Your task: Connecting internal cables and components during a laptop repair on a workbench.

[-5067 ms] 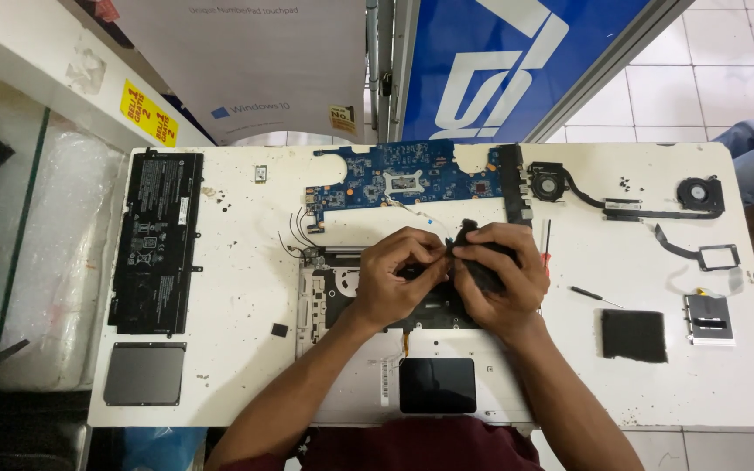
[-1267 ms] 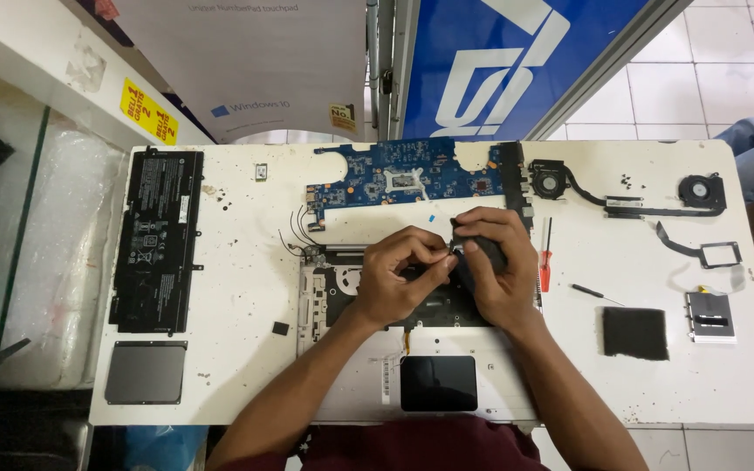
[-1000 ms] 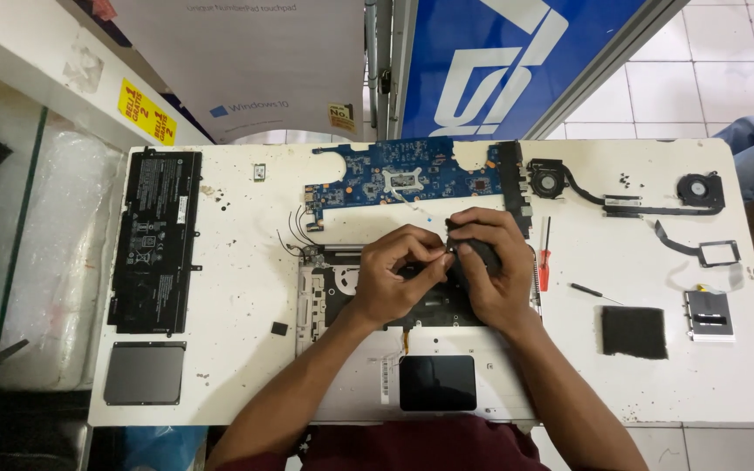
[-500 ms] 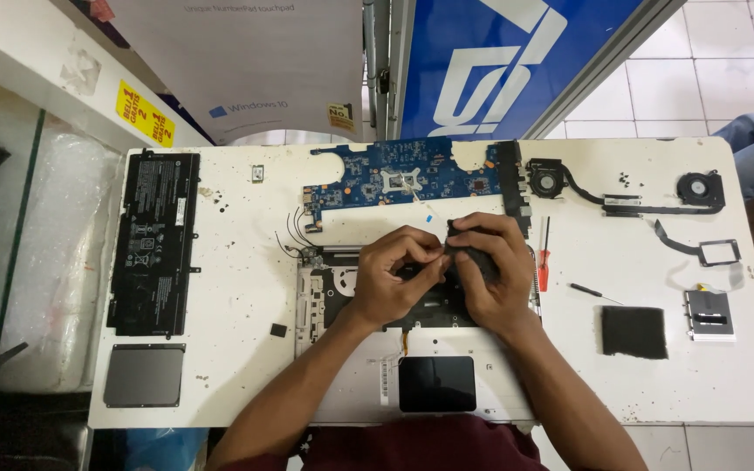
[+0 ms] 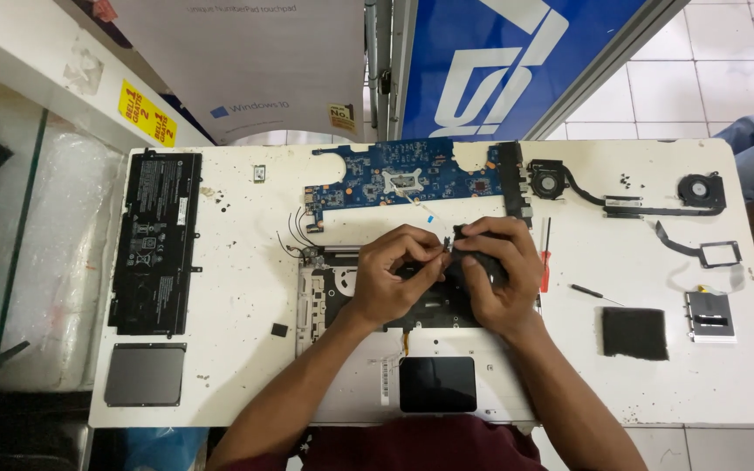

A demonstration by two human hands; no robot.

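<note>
- Hands met over an opened laptop base: the left hand and the right hand were curled, fingertips almost touching, pinching a small dark part between them above the chassis.
- That part looked black and irregular; its exact shape could not be told, since the fingers hid most of it.
- The laptop base lay at the near edge of the white table, silver-grey, its inside exposed, with one dark touchpad at the front.
- One blue circuit board lay just beyond the hands.
- Two round black fans were counted, one beside the board and one farther right, joined by a thin dark pipe.
- One long black battery lay at the left, with one grey rectangular plate below it.
- One red-handled screwdriver lay just beside the right hand.
- One black square pad and one small metal bracket lay at the right.
- Loose dark screws were scattered on the table, too small to count.
</note>
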